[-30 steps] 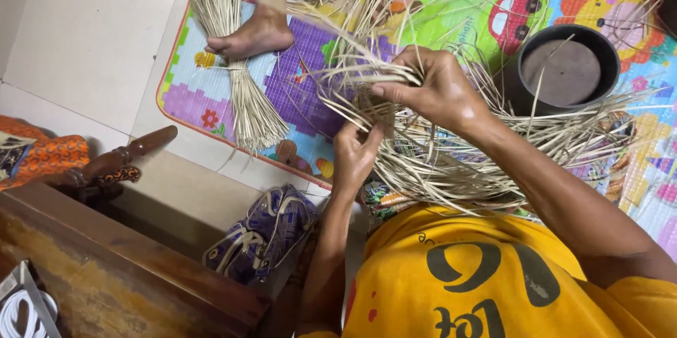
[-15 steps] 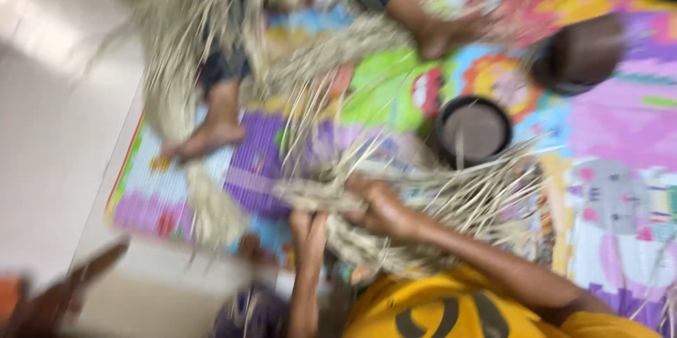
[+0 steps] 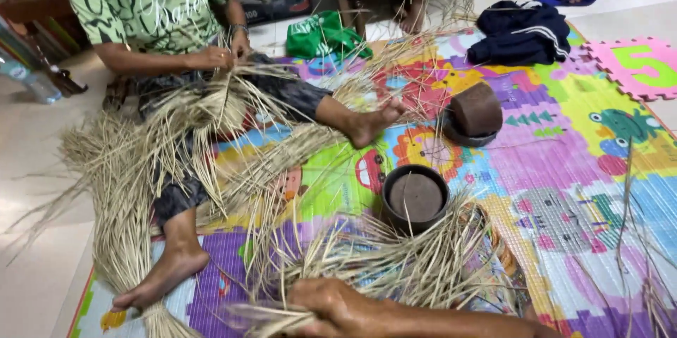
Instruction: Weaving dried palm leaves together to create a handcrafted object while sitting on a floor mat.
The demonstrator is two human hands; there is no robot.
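**Dry straw weaving, gripped at the gathered end**

Colourful foam play mat [image 3: 564, 169] covers the floor, printed with cartoon animals and vehicles, and pale tile shows at its left edge. At the bottom of the view, one hand [image 3: 335, 306] of the person wearing the camera lies closed around a gathered end of the straw weaving [image 3: 395, 260], a loose fan of dry, tan strands that spreads up and to the right across the mat. Which of the two hands this is cannot be told from the view, and the other hand is out of sight.

The strands look very light, thin and springy. They probably bend easily but would crack if folded sharply, and single strands likely slip out of a loose hold. The best place to grip seems to be where the strands bunch together, as the hand does now, not the splayed free ends.

Just above the weaving stands a dark round mould [image 3: 416, 197], touching the strand tips. A second brown mould [image 3: 476, 112] sits further off. Across the mat a co-worker in a green shirt [image 3: 148, 0] sits with legs stretched out, working on another straw bundle [image 3: 204, 105].
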